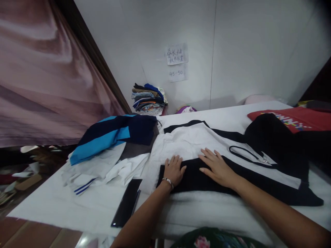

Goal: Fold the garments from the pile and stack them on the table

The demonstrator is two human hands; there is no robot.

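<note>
A black and white hooded jacket [188,139] lies spread on the white-covered table, with its black hood toward the right. A black drawstring [243,151] loops across its white part. My left hand [173,171], a bracelet at its wrist, rests flat on the black strip near the jacket's left end. To its right, my right hand [216,167] lies with fingers apart where the black strip meets the white fabric. Both hands press down from above and grasp nothing.
Left of the jacket lie a navy and light-blue garment [111,136], white clothes [129,168] and a black phone [126,203]. A stack of folded clothes [148,98] stands by the wall. At the right back is a red garment [297,119]. A pink curtain [46,75] hangs left.
</note>
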